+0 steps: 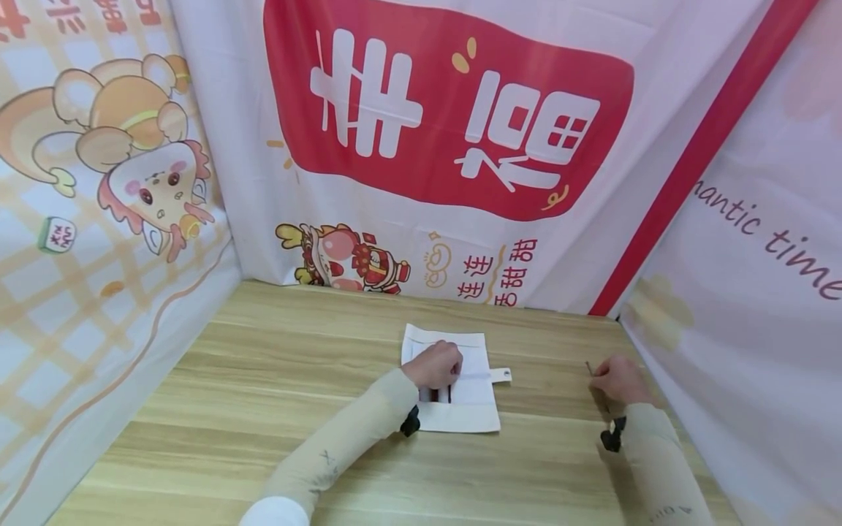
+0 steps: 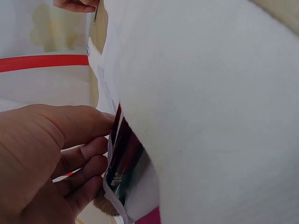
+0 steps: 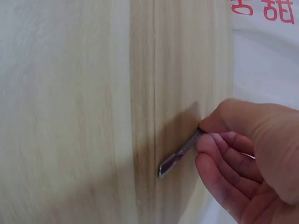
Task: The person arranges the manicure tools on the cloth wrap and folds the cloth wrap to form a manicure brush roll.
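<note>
A white felt pouch [image 1: 467, 418] lies unfolded on the table, its snap tab [image 1: 502, 375] sticking out to the right. My left hand [image 1: 435, 365] is over the pouch; in the left wrist view its thumb and index finger pinch the edge of a pocket [image 2: 110, 184]. Dark, shiny items [image 2: 126, 156] show inside that pocket, and brown brush bristles [image 2: 106, 205] poke out below the fingers. To the right, my right hand [image 1: 621, 378] pinches a slim metal cuticle pusher [image 3: 180, 153] by one end, just above the table. Its flat, spade-like end points away from the fingers.
The wood-grain table [image 1: 296, 343] is walled by printed cloths: a back cloth [image 1: 579, 270] with red lettering, a cartoon cloth [image 1: 131, 307] at left and another cloth [image 1: 756, 329] at right. My right hand is close to the right cloth.
</note>
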`<state>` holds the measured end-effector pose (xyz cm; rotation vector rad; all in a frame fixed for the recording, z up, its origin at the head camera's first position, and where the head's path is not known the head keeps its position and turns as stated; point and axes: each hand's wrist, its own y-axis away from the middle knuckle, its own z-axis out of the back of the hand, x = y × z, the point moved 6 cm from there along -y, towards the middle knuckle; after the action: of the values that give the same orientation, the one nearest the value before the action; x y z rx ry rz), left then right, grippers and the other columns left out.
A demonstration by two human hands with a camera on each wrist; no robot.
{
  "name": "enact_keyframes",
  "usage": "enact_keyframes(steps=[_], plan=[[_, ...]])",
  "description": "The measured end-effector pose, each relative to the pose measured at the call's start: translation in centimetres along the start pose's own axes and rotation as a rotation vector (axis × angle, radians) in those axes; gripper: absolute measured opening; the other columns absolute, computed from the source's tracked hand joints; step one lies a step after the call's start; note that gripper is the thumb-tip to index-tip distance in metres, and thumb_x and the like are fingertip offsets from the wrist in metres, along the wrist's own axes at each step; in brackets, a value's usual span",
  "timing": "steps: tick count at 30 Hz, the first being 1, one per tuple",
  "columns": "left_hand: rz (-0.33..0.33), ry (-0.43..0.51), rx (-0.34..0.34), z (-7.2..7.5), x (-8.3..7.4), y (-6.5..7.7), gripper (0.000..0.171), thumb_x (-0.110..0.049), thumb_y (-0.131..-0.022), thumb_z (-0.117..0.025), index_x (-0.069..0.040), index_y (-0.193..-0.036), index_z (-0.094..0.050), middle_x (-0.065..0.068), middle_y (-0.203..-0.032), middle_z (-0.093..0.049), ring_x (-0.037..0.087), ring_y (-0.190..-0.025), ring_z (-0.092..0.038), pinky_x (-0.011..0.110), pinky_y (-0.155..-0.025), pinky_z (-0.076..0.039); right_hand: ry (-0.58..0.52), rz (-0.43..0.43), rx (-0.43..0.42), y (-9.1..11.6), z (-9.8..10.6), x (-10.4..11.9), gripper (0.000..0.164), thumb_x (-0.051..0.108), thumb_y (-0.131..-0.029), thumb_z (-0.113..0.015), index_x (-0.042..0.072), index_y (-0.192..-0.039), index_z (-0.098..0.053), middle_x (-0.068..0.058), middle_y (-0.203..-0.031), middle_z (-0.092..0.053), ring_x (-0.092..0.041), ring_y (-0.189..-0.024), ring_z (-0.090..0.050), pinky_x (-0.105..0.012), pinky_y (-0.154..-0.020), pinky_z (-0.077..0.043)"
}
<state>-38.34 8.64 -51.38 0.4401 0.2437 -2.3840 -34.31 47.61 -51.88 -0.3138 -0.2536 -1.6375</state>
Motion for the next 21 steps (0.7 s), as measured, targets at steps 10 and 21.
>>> enact_keyframes(steps=[10, 21], plan=[[0.01, 0.008, 0.008, -3.7, 3.1, -2.5, 0.018, -0.014, -0.098, -0.071, -0.018, -0.081, -0.074, -0.004, -0.08, -0.068, 0.012, -0.075, -0.06, 0.028, -0.072, -0.054, -0.002, -0.115, 0.031, 0.4, -0.5, 0.0, 0.021, 0.025, -0.079, -0.086, 0.006, -0.081, -0.077, -0.008, -0.083, -0.073, -0.025, -0.079, -0.063, -0.035, -0.067, -0.049], [0.014, -0.027, 0.014, -0.5, 0.2, -0.5, 0.019, -0.011, -0.1, -0.069, -0.015, -0.082, -0.073, -0.005, -0.078, -0.065, 0.011, -0.074, -0.057, 0.027, -0.073, -0.053, -0.092, 0.006, 0.07, -0.7, -1.0, 5.0, 0.017, 0.024, -0.084, -0.08, 0.008, -0.09, -0.079, -0.006, -0.09, -0.076, -0.021, -0.085, -0.066, -0.034, -0.072, -0.053]])
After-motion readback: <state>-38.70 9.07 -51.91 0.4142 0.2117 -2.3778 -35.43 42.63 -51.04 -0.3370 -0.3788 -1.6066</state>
